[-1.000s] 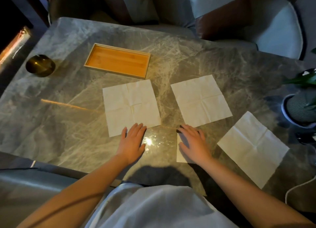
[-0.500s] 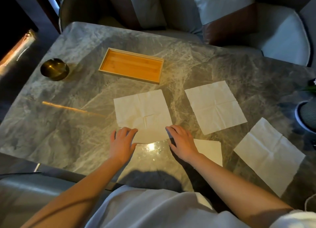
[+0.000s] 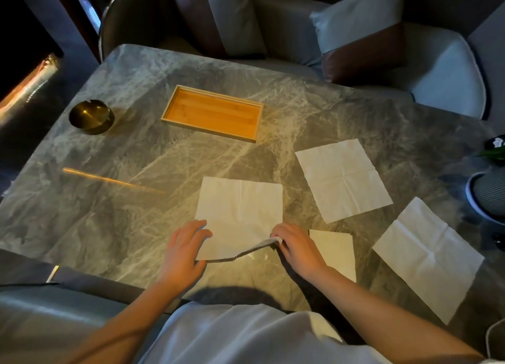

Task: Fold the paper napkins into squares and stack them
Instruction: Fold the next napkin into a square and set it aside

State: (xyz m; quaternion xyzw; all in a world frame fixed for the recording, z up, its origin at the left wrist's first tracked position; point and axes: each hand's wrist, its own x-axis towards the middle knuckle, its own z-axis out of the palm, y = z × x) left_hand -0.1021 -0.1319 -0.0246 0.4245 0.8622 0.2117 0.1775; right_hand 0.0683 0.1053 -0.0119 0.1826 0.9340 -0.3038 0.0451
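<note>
Arms: I see both bare from wrist to past the elbow, no sleeves reaching the forearms.
Left hand (image 3: 183,250): bare; no ring, watch or band that I can make out.
Right hand (image 3: 297,247): bare as well; wrist uncovered.
Garment: I note a pale, whitish top (image 3: 240,336) filling the bottom centre of the head view, plain cloth with soft folds.
Markings: I find no print or logo on the cloth; the light is dim.
</note>
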